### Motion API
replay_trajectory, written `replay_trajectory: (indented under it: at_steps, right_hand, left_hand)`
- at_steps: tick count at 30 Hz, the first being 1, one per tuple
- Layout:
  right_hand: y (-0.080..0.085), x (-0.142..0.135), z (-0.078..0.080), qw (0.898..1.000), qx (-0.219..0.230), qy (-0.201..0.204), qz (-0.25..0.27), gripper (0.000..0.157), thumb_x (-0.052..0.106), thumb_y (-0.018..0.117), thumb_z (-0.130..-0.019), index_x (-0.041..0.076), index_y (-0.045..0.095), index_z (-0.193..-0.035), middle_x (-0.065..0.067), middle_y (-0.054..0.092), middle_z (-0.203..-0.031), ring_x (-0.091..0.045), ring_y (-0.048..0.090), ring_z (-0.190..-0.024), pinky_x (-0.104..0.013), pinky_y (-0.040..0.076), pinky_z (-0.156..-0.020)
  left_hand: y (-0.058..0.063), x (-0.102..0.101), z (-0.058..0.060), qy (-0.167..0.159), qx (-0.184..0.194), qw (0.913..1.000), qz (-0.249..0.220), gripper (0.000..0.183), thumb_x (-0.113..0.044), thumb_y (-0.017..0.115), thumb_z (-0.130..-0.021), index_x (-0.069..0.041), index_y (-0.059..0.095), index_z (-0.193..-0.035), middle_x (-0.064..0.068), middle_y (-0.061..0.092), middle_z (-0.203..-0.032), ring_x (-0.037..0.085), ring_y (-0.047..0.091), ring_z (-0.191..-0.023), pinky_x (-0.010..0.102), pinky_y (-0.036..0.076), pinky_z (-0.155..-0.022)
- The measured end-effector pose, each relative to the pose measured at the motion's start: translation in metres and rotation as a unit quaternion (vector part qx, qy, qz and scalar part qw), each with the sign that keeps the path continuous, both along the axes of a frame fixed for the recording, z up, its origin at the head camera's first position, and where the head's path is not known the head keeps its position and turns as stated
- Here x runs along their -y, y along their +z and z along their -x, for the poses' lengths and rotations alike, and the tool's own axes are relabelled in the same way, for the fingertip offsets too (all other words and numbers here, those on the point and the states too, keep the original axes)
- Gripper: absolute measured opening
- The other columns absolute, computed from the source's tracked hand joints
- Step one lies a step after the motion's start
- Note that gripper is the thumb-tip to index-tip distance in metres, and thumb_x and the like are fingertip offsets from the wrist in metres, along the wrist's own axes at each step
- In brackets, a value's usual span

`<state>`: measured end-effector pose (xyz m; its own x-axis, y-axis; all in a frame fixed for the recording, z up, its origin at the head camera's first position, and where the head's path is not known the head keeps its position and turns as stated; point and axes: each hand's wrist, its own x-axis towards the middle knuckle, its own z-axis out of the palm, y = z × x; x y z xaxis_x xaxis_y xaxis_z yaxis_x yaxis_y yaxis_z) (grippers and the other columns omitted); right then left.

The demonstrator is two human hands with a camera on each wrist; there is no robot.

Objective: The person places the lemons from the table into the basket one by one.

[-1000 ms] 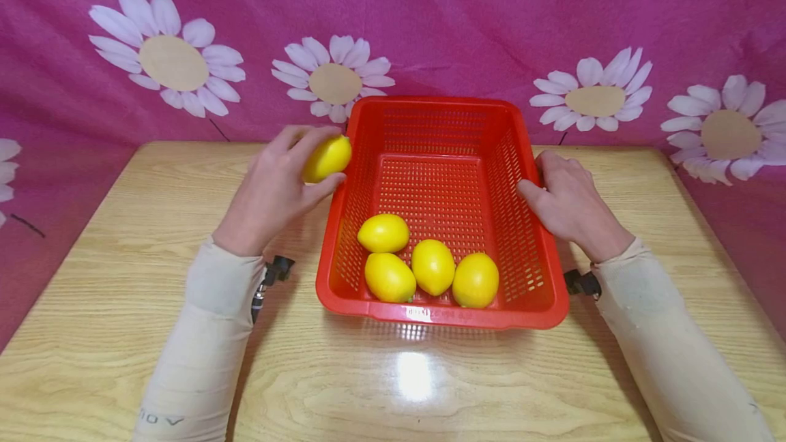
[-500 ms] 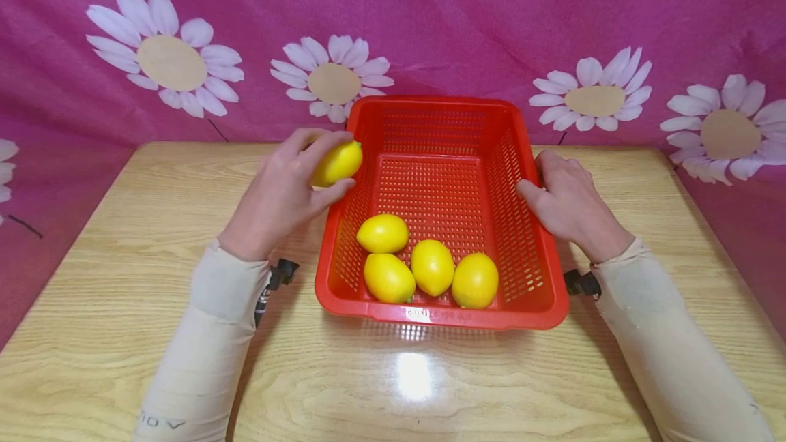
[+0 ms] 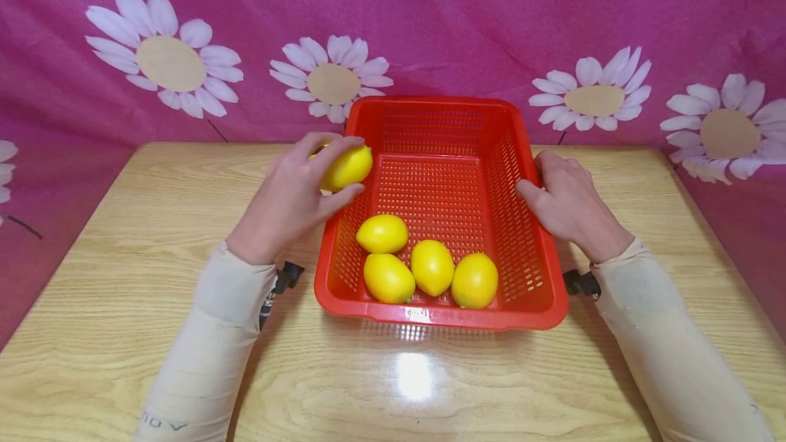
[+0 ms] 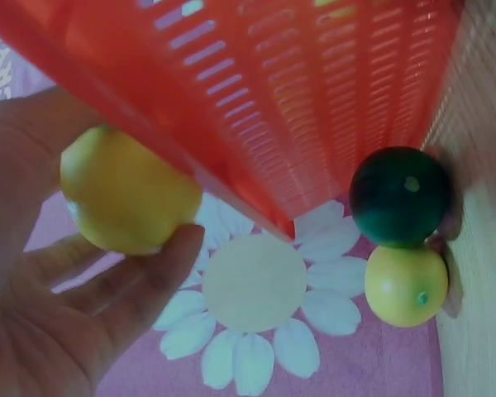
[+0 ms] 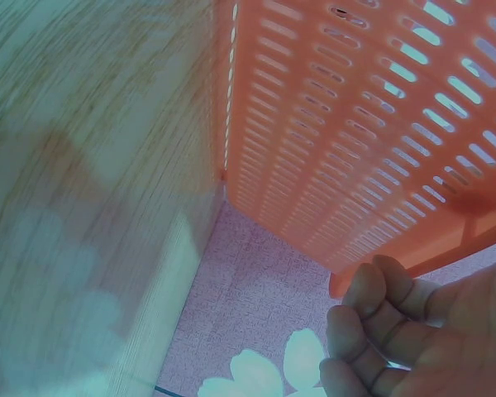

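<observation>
My left hand (image 3: pixel 287 193) holds a yellow lemon (image 3: pixel 351 168) between thumb and fingers, over the left rim of a red plastic basket (image 3: pixel 522 319). In the left wrist view the held lemon (image 4: pixel 128 194) is right beside the basket's rim. Several more lemons (image 3: pixel 432 268) lie on the basket floor at its near end. My right hand (image 3: pixel 570 202) grips the basket's right rim, thumb on top. From the right wrist, its curled fingers (image 5: pixel 368 289) show outside the slotted wall.
Outside the basket's left wall, the left wrist view shows a dark green round fruit (image 4: pixel 399 197) and a yellow lemon (image 4: pixel 407 286) on the wooden table (image 3: pixel 123 278). My left hand hides them in the head view. A pink cloth (image 3: pixel 442 12) with daisies hangs behind.
My left hand has carried the lemon to the right, from beside the basket's left rim to over it. The right hand and the basket stay in place.
</observation>
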<state>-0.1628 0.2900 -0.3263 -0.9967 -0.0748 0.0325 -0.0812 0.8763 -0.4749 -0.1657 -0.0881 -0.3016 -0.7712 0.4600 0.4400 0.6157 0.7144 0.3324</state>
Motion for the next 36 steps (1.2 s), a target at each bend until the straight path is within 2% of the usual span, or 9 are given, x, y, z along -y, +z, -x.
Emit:
replay_trajectory:
  at_steps: [4,14,26,36]
  right_hand:
    - [0.001,0.0,0.0,1.0,-0.001,-0.001,-0.003,0.037,0.028,0.047,-0.1,-0.001,0.056,-0.12,-0.02,0.066,-0.101,-0.033,0.058,-0.093,-0.032,0.048,-0.065]
    - [0.001,-0.002,-0.001,1.0,0.005,-0.007,-0.003,0.039,0.03,0.048,-0.1,-0.001,0.055,-0.123,-0.021,0.065,-0.104,-0.033,0.055,-0.097,-0.035,0.046,-0.069]
    - [-0.002,0.001,-0.002,1.0,-0.016,-0.003,-0.009,0.036,0.031,0.048,-0.1,0.0,0.057,-0.116,-0.02,0.064,-0.099,-0.035,0.051,-0.097,-0.041,0.039,-0.076]
    - [0.001,0.0,-0.001,1.0,0.015,-0.009,0.001,0.04,0.031,0.05,-0.099,0.001,0.054,-0.125,-0.019,0.063,-0.106,-0.033,0.052,-0.1,-0.038,0.048,-0.073]
  left_hand:
    - [-0.001,-0.003,-0.001,-0.015,0.001,0.9999,0.003,0.056,-0.027,0.08,-0.091,-0.018,0.059,-0.143,0.013,0.059,-0.137,0.031,0.064,-0.118,0.048,0.06,-0.101]
    - [0.001,-0.01,-0.003,-0.017,0.003,0.9998,0.012,0.057,-0.027,0.08,-0.091,-0.018,0.059,-0.143,0.012,0.058,-0.137,0.029,0.063,-0.119,0.047,0.06,-0.1]
    - [-0.005,-0.018,-0.001,-0.056,-0.015,0.9983,0.003,0.054,-0.027,0.081,-0.091,-0.019,0.061,-0.141,0.013,0.061,-0.136,0.029,0.062,-0.122,0.047,0.059,-0.103]
    - [0.0,-0.027,0.0,-0.082,-0.014,0.9961,0.032,0.055,-0.029,0.081,-0.09,-0.018,0.062,-0.141,0.013,0.061,-0.136,0.03,0.061,-0.123,0.046,0.059,-0.103]
